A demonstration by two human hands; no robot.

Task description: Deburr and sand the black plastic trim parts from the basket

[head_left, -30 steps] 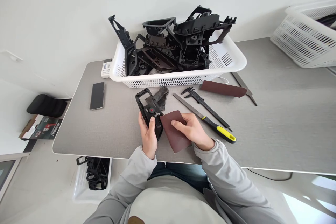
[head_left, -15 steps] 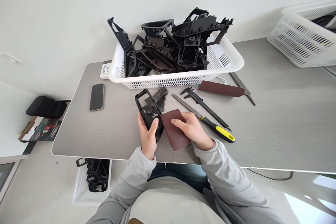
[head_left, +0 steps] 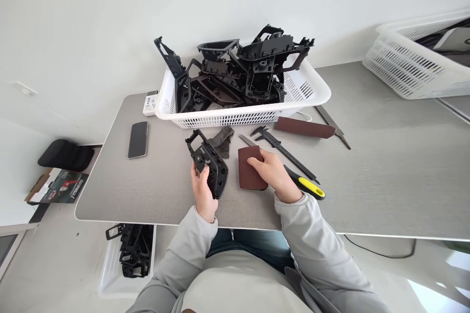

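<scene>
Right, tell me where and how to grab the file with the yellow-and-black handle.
Probably by its handle, from the near right: the thick end points that way, uncovered, whereas the right hand and brown sheet hide the middle of the file, and the caliper lies beyond.

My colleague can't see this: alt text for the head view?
A person's left hand holds a black plastic frame, the right hand a brown rectangular sandpaper sheet; beyond, a white plastic basket heaped with dark plastic parts stands on a grey table.
</scene>
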